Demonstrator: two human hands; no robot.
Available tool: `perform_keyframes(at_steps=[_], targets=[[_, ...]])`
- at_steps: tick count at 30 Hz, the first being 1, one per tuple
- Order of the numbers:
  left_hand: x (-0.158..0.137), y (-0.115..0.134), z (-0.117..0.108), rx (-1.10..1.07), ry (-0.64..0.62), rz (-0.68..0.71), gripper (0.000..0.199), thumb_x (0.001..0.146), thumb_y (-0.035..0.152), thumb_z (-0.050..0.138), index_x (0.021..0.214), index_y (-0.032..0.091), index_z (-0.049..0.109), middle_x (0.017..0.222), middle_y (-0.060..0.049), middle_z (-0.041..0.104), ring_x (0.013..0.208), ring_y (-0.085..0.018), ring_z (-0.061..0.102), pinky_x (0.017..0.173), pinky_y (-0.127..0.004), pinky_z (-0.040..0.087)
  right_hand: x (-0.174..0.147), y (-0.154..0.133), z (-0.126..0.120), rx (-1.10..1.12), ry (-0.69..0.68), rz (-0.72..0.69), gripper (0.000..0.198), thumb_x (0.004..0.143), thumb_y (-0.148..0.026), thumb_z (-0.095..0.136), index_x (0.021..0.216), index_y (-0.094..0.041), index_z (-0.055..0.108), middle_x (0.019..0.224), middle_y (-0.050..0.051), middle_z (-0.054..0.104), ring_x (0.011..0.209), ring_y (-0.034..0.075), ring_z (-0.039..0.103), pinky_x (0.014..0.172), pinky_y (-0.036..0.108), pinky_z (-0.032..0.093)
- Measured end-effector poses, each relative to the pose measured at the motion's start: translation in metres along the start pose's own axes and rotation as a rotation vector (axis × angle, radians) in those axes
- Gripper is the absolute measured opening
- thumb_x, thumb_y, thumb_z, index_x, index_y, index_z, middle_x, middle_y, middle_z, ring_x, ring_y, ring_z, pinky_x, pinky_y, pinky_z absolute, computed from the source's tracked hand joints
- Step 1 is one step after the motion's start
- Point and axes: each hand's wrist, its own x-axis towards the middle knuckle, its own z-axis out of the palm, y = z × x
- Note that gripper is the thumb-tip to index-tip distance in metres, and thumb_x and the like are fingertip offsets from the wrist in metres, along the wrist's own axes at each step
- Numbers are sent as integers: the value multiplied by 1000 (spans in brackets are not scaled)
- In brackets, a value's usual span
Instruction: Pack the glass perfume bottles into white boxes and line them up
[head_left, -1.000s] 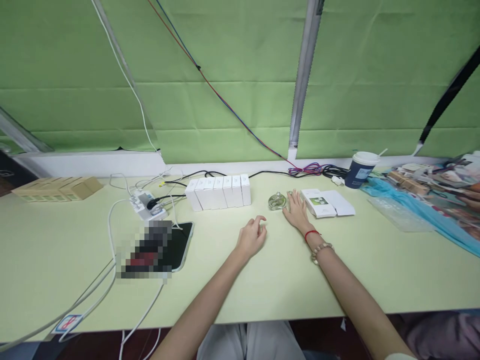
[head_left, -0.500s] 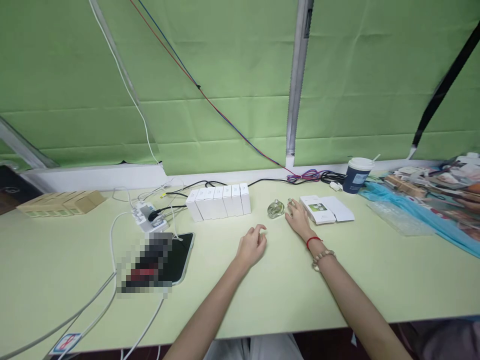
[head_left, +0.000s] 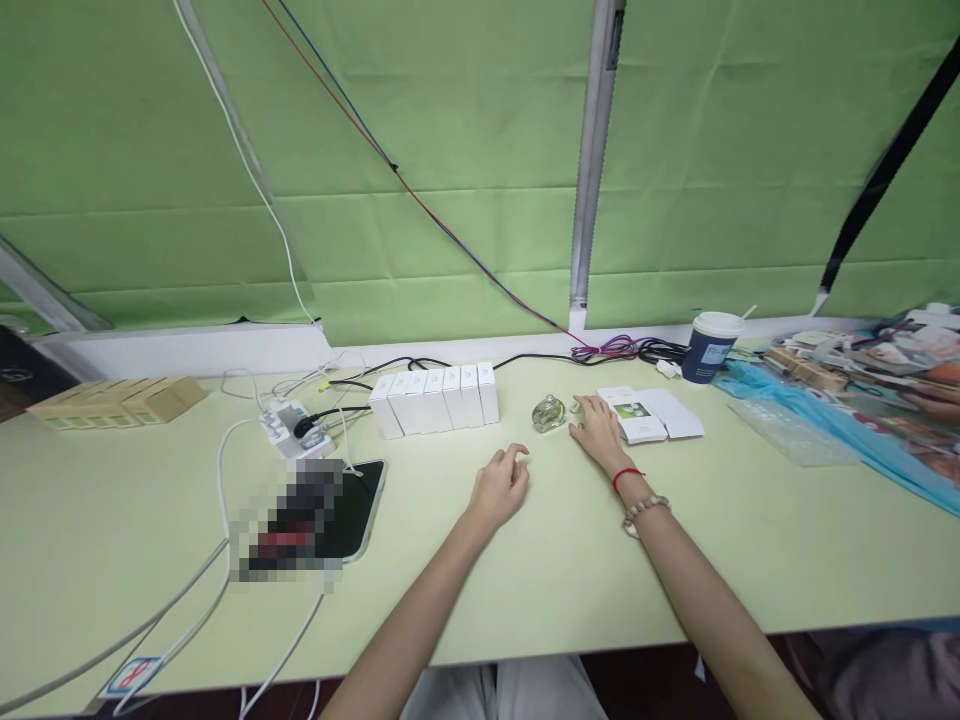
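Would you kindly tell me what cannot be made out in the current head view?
In the head view:
- Small shiny thing: partly hidden by the right hand, so its shape is unclear.
- Dark-screened device: its left part is masked by pixelation.
- Print on the white boxes: too small to read.
- Heap of items: blurred, and cut off by the right edge.

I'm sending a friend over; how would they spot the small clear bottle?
On the pale yellow-green table, look between the row of white rectangular boxes and the bare right hand. The small greenish clear bottle is there; unlike those boxes, it's rounded and see-through.
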Motion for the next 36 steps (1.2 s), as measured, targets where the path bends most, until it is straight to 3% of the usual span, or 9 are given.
perform_keyframes(at_steps=[3,8,13,16,24,28,36], targets=[[0,0,0,-5,-5,3,27,83,25,34,106,24,49,66,4,46,62,-12,51,65,-24,37,0,-3,-6,5,30,31,47,74,-21,51,121,-16,49,111,9,56,109,24,43,90,37,33],[0,0,-1,-13,-14,6,27,83,25,34,106,23,49,66,4,46,63,-12,51,66,-24,37,0,-6,-10,-5,30,97,42,73,-22,54,115,-18,55,110,9,55,104,24,46,84,33,37],[0,3,-3,-9,-14,4,27,83,25,34,105,24,49,65,4,46,61,-12,50,64,-24,37,-1,-5,-14,-28,-66,191,27,79,-29,52,100,-19,65,97,10,60,94,23,52,73,30,39],[0,3,-3,-4,-13,4,27,83,24,35,105,24,49,65,4,46,60,-12,50,64,-24,37,-2,-4,-15,-3,-105,167,23,81,-30,49,94,-20,66,92,8,63,89,21,55,68,28,38],[1,1,0,1,-6,9,27,82,25,35,105,24,49,65,4,46,61,-12,50,65,-24,37,0,-7,-19,235,102,218,29,81,-35,50,105,-21,56,89,3,63,79,17,56,66,26,37],[1,1,0,-6,-16,2,27,83,25,35,106,24,49,65,4,46,62,-12,50,65,-24,37,0,-7,-22,254,80,232,24,83,-37,45,94,-21,60,90,3,63,74,15,55,66,27,37],[0,3,-2,-5,-23,-2,26,83,24,35,105,24,49,66,4,47,65,-13,51,66,-25,38,-2,-4,-18,184,27,231,33,82,-24,44,110,-19,59,101,8,61,89,19,55,74,29,40]])
